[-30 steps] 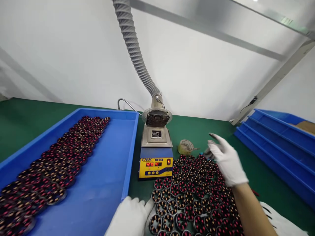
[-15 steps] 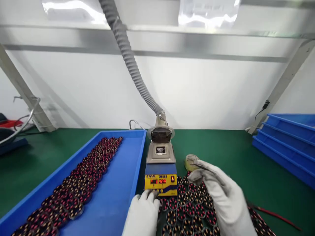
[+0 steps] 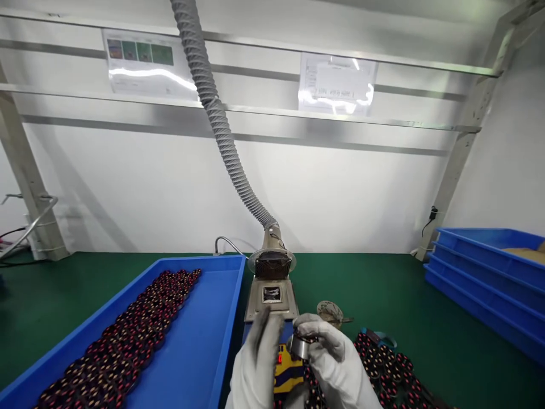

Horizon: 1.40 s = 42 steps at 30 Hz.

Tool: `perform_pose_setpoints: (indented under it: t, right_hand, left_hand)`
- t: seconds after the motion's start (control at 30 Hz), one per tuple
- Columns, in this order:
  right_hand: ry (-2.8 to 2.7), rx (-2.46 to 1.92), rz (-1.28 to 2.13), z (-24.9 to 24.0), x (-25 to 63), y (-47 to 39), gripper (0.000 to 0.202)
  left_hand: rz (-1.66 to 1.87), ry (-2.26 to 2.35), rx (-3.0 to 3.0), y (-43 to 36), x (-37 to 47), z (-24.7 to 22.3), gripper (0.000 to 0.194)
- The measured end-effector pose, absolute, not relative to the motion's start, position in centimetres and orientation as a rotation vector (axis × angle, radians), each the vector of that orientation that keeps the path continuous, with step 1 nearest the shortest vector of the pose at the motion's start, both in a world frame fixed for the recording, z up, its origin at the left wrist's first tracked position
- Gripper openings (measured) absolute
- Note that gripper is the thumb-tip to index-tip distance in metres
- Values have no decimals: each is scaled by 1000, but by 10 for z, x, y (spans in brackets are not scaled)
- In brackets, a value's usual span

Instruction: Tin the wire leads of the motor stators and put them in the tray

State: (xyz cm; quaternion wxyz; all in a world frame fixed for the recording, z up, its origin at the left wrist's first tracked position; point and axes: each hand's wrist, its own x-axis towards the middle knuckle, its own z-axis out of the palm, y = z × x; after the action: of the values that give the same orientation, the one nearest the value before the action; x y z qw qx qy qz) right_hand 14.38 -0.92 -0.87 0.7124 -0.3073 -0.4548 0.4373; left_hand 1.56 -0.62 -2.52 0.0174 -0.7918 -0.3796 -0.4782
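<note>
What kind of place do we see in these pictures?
Probably a factory workbench for assembling small electrical parts: a yellow-fronted machine with a digital display, an exhaust hose above it, and a blue tray holding many similar round parts.

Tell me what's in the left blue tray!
The blue tray holds dark round parts with pink and tan bits. Anything under them is covered, so I can't tell.

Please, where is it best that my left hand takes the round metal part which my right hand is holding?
I would grip the round metal part by its smooth outer wall, coming from the left with the left hand: that wall is bare there, while the right hand covers its right side.
</note>
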Motion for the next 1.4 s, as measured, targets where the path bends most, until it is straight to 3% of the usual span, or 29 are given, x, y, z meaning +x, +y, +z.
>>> perform_pose_setpoints:
  t: [0.13,0.27,0.4,0.53,0.7,0.8,0.93,1.07,1.27,1.4]
  right_hand:
    - [-1082,-915,747,-11,133,-17,21]
    - [-1185,-846,960,-8,143,-25,32]
    - [-1359,-749,957,-5,159,-24,19]
    - [-1254,-761,863,-8,155,-17,12]
    - [-678,-532,1201,-3,147,-17,19]
    - [-677,-559,1187,1,152,-19,19]
    - [-1077,-794,1054,-5,159,-16,26]
    - [-1208,-735,1021,-14,156,-12,13]
    - [-659,-491,1223,-3,154,-18,19]
    - [-588,-525,1144,-8,161,-16,20]
  left_hand:
    - [-1229,-886,-2701,8,-7,-27,53]
    - [-1504,-1013,-2855,5,-15,-17,36]
    - [-1603,-1039,-2984,-3,-12,-5,21]
    - [-1414,-776,-2897,2,-10,-7,24]
    - [-1121,-624,-2521,6,-15,-15,31]
    - [-1182,-669,-2522,5,-17,-14,28]
    - [-1536,-807,-2824,2,-12,-10,22]
    - [-1713,-838,-3008,1,-4,-11,20]
    - [-1403,-671,-2425,-1,-8,-16,24]
    - [-1289,-694,-2330,2,-16,-15,21]
